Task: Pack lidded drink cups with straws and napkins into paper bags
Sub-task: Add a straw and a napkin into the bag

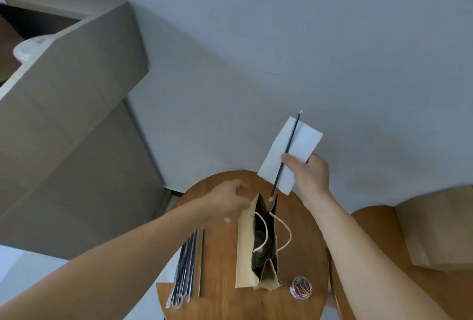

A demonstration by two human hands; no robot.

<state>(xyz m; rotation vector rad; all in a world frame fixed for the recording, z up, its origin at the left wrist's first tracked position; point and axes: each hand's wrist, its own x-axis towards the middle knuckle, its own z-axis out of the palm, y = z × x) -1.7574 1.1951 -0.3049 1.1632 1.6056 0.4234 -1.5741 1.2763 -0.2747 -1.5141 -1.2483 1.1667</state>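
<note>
A brown paper bag [244, 253] with cord handles stands open on the round wooden table [302, 250]. Something dark lies inside it, too dim to make out. My left hand [227, 203] holds the bag's rim at its far left corner. My right hand [308, 175] is raised just beyond the bag and pinches a white napkin [300, 141] together with a black wrapped straw [289, 149]. The straw's lower tip hangs right above the bag's opening.
Several wrapped black straws [186, 264] lie at the table's left edge. A small clear tub of coloured paper clips [302, 289] sits at the front right. Brown paper bags [435, 230] lie on a second wooden table at right. A lidded cup [28, 48] stands on a counter far left.
</note>
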